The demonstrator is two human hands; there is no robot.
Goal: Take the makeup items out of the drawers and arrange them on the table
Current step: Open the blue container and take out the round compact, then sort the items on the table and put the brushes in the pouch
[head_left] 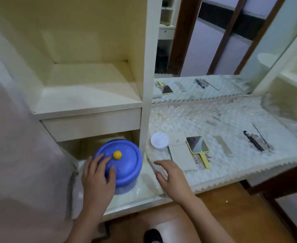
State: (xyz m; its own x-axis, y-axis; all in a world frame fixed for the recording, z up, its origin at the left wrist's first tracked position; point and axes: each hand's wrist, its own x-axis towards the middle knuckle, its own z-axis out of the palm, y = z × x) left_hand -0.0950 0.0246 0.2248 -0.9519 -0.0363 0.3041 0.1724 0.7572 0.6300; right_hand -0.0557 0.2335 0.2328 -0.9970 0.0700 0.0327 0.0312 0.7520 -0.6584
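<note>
A round blue container [125, 165] with a yellow knob [117, 155] on its lid sits in the low cabinet compartment under a shut drawer [91, 124]. My left hand [98, 178] rests on its left side, fingers spread over the lid. My right hand [170, 174] hovers open at the table's left front edge, holding nothing. On the table lie a white round jar [159, 141], a beige pouch [181, 155], a yellow hand mirror [197, 146], a nail file [223, 145], a dark pen-like item [253, 141] and a thin metal tool [260, 135].
The table carries a white quilted cover [214, 120] with a zigzag front edge. A large mirror [214, 50] stands behind it and reflects the items. An open cream shelf [88, 88] sits above the drawer. A white upright post [148, 85] divides cabinet from table. Wooden floor lies below.
</note>
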